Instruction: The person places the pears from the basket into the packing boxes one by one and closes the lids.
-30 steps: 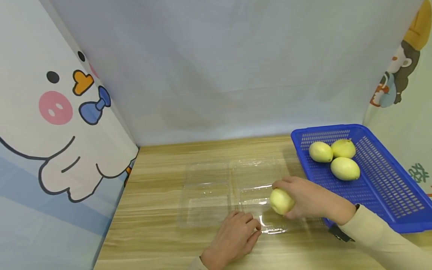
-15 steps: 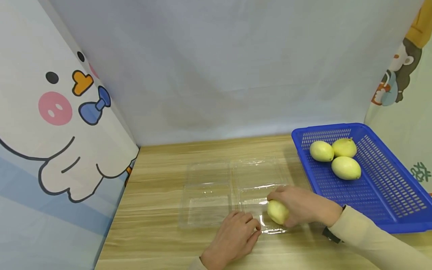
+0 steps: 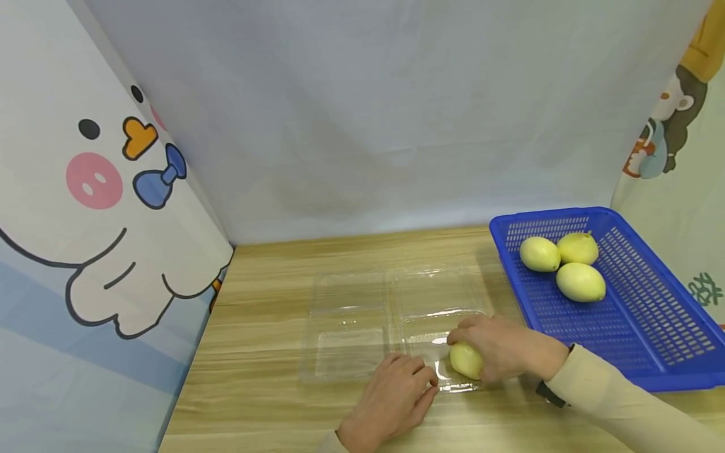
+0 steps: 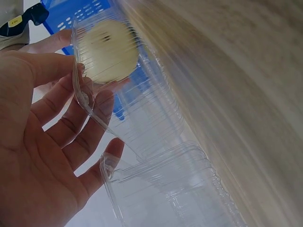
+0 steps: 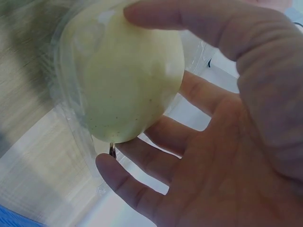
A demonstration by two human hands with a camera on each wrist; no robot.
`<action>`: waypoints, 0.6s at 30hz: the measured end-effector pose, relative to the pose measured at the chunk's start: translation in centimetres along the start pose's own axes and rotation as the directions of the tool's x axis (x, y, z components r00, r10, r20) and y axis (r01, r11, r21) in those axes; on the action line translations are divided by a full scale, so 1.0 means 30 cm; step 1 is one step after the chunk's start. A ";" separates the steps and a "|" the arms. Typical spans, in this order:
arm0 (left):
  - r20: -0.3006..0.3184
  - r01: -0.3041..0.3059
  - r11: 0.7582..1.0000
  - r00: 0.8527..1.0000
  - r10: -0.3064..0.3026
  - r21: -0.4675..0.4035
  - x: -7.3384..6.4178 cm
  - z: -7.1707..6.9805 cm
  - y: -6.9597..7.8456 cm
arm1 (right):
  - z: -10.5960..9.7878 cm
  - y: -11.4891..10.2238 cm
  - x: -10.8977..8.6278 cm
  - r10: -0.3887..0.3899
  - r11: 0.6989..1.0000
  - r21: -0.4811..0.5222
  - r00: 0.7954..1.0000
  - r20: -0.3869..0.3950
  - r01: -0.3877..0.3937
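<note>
A clear plastic clamshell container (image 3: pixel 348 346) lies opened out on the wooden table, its two halves side by side. At the front edge of its right half, my left hand (image 3: pixel 399 393) pinches the rim between thumb and fingers, as the left wrist view shows. My right hand (image 3: pixel 498 349) holds a pale yellow pear (image 3: pixel 466 360) low inside that right half. In the right wrist view the thumb lies over the pear (image 5: pixel 123 80), with fingers along its side and a thin dark stem pointing down. Through the clear wall, the left wrist view shows the pear's (image 4: pixel 108 51) end.
To the right stands a blue perforated plastic basket (image 3: pixel 595 327) with 3 more pears (image 3: pixel 580 282) near its back left. Its left edge is close beside my right forearm. A pale cloth backdrop (image 3: pixel 362 145) rises behind the table, with printed cartoon figures on the side panels.
My right hand has lowered the pear and drawn it slightly toward me into the container's right half, where it now lies tilted. My left hand has stayed in place.
</note>
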State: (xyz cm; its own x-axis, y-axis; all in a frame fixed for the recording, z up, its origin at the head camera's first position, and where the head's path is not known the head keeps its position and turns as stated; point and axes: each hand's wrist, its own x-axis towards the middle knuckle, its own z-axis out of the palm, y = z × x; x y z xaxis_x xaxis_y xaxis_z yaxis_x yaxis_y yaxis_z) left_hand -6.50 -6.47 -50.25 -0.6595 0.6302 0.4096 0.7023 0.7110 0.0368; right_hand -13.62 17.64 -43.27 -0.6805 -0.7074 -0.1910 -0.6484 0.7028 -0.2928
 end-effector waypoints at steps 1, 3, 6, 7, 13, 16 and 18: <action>-0.001 0.000 1.000 1.000 0.000 0.001 0.000 0.000 0.000 | 0.000 0.000 0.000 0.002 1.000 -0.001 1.000 0.002 -0.002; -0.003 -0.001 1.000 1.000 0.001 0.003 0.000 0.000 0.000 | -0.002 -0.002 0.000 0.006 1.000 -0.004 1.000 0.006 -0.006; -0.002 -0.001 1.000 1.000 0.001 0.003 0.001 0.000 0.001 | -0.003 -0.002 0.000 0.009 1.000 -0.006 1.000 0.011 -0.009; -0.001 -0.001 1.000 1.000 0.001 0.002 0.001 0.000 0.001 | -0.003 -0.001 0.000 0.012 1.000 -0.003 1.000 0.013 -0.012; 0.003 0.000 1.000 1.000 0.000 0.001 0.000 0.001 0.001 | -0.009 0.002 0.007 -0.008 1.000 0.000 1.000 0.001 0.008; 0.000 0.001 1.000 1.000 -0.001 -0.002 0.000 0.000 0.000 | -0.016 0.001 0.009 -0.020 1.000 0.001 1.000 -0.007 0.020; 0.001 0.002 1.000 1.000 -0.002 -0.003 0.001 0.000 -0.001 | -0.023 -0.001 0.010 -0.021 1.000 0.007 1.000 -0.009 0.021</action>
State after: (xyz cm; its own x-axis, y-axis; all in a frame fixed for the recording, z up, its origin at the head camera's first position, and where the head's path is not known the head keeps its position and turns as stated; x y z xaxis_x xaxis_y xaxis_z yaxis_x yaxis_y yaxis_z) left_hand -6.53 -6.47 -50.25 -0.6610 0.6292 0.4088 0.7020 0.7110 0.0407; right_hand -14.04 17.46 -42.68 -0.6699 -0.7211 -0.1766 -0.6600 0.6874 -0.3031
